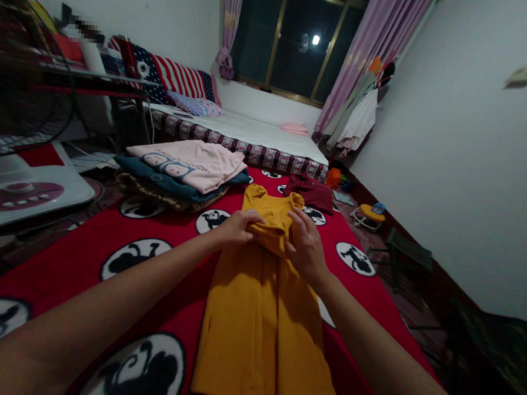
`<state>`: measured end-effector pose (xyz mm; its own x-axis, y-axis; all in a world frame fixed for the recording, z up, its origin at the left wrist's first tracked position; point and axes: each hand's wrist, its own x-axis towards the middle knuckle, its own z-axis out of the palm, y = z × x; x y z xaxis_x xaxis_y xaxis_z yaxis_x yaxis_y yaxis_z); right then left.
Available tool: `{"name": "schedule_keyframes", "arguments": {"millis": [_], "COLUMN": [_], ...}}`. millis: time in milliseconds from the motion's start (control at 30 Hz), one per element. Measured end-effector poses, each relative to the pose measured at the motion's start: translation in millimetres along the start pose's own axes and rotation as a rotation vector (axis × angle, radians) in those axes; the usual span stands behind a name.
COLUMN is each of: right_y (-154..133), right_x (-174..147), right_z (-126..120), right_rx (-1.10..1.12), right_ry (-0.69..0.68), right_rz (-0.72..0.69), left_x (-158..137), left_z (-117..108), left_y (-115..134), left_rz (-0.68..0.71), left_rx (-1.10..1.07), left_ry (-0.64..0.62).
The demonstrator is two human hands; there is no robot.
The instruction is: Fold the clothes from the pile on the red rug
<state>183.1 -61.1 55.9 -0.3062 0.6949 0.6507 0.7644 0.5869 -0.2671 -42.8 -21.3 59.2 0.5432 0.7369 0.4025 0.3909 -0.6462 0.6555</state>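
A mustard-yellow dress [239,332] lies lengthwise on the red blanket, its skirt spread towards me and its top away from me. My left hand [241,227] pinches a fold of cloth near the waist, thumb on top. On the other side, my right hand [307,247] is closed on the bodice edge, though its fingertips are partly hidden by cloth. Between both hands the bodice is bunched and slightly raised. Beyond it lies a dark red folded garment [308,191]. To the left sits a stack of folded clothes, with a pale pink shirt [194,161] on top.
The red blanket [147,309] has white circles with black figures. At left stand a fan [20,190] and a cluttered desk [132,84]. A bed [245,126] is below the window. Low stools [371,214] and a dark folding stool [408,252] line the right wall.
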Motion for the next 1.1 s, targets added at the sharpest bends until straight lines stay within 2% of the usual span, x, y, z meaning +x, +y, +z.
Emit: {"name": "schedule_keyframes", "arguments": {"millis": [100, 167, 233, 300, 433, 600, 667, 767, 833, 900, 1000, 1033, 1100], "right_y": [-15, -20, -22, -26, -38, -52, -58, -65, -66, -62, -57, -56, -60], "right_x": [-20, -37, -52, -66, -81, -90, -91, -92, -92, -94, -96, -96, -94], "right_z": [-7, -12, -16, -20, -21, -22, -26, -35, -36, -33, -23, -21, -19], "right_rx": [-0.025, -0.009, -0.002, -0.007, 0.004, 0.155, 0.228, 0.381, 0.422, 0.356, 0.217, 0.197, 0.212], "right_ry": [-0.154, -0.269, -0.355, -0.388, -0.372, -0.398, -0.426, -0.474, -0.439, -0.371, -0.355, -0.369, -0.378], "right_rz": [-0.103, -0.169, -0.225, -0.244, -0.210, -0.173, -0.112, -0.010, 0.059, 0.151, 0.279, 0.298, 0.298], "left_x": [-33, -56, -76, -88, -96, -99, -101, -105, -108, -111, -116, -117, -118], "left_z": [-6, -9, -11, -12, -7, 5, 2, -8, -14, -15, -10, -9, -7], "left_y": [25, 38, 46, 51, 47, 40, 45, 59, 65, 62, 41, 33, 20], "left_rz": [0.153, 0.182, 0.159, 0.111, 0.075, 0.005, -0.018, -0.030, -0.027, -0.016, -0.063, -0.099, -0.160], "left_rx": [0.049, 0.035, 0.014, 0.022, 0.126, 0.256, 0.172, -0.107, -0.255, -0.248, -0.020, 0.045, 0.117], "left_ry": [-0.242, -0.424, -0.524, -0.506, -0.360, -0.313, -0.341, -0.468, -0.527, -0.448, -0.193, -0.152, -0.178]}}
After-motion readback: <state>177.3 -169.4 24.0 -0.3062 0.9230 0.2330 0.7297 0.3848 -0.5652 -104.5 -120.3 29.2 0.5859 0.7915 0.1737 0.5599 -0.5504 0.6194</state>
